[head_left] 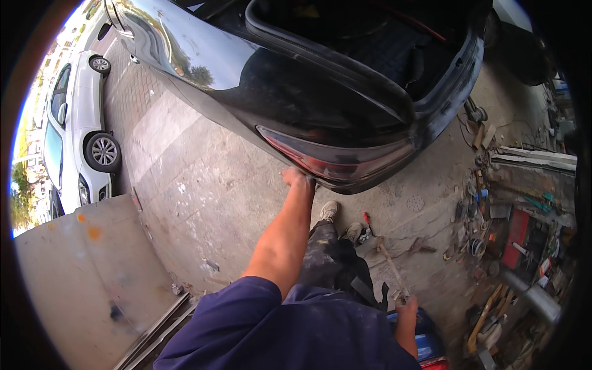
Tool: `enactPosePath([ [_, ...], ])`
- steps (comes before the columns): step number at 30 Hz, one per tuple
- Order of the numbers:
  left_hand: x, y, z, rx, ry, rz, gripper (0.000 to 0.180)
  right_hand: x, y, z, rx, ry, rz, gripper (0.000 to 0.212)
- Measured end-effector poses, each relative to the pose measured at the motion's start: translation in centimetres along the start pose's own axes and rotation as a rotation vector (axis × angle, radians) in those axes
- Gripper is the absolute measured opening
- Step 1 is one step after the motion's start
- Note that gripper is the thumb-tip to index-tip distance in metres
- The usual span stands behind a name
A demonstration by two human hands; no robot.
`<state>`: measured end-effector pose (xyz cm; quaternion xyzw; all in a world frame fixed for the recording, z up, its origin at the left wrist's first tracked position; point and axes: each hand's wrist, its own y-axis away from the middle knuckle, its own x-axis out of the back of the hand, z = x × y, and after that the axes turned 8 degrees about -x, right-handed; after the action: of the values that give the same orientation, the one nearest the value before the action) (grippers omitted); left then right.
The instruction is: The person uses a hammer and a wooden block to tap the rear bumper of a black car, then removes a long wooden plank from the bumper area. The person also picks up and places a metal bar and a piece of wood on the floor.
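My left hand (298, 178) reaches out to the rear corner of a black car (320, 92). It touches the body edge just below the red tail light (345, 158), its visible fingers apart and others hidden against the panel. Low by my right side, my right hand (406, 304) is closed round the end of a long pale handle. That tool looks like a hammer (392, 266), its narrow brownish head pointing forward over the floor. The car's trunk opening (370, 37) is uncovered, with a dark interior.
Beside my shoes (329, 211) lies a red-handled tool (367, 217). Tools, wood and scrap clutter the right side around a red box (515, 237). A large greyish panel (92, 277) is at lower left; a white car (80, 123) stands beyond it. Behind me is a blue-red object (428, 342).
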<state>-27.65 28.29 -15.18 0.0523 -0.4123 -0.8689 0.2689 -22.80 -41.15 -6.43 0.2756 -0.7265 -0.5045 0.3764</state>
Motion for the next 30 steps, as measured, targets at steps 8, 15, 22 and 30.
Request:
enactPosePath([
  [8, -0.3, 2.3, 1.7, 0.054, 0.39, -0.017, 0.063, -0.9, 0.7, -0.3, 0.028, 0.085, -0.055, 0.021],
  [15, 2.0, -2.1, -1.2, 0.042, 0.274, 0.001, 0.076, -1.6, 0.6, -0.9, 0.037, 0.072, -0.069, 0.023],
  [22, 3.2, -6.5, -0.2, -0.055, -0.079, 0.391, 0.084, -0.1, 0.6, -2.0, 0.026, 0.066, -0.011, 0.024],
  [30, -1.2, -6.0, 0.1, -0.164, -0.352, 0.505, 0.063, 0.7, 1.3, -2.4, 0.097, 0.127, 0.045, 0.025],
])
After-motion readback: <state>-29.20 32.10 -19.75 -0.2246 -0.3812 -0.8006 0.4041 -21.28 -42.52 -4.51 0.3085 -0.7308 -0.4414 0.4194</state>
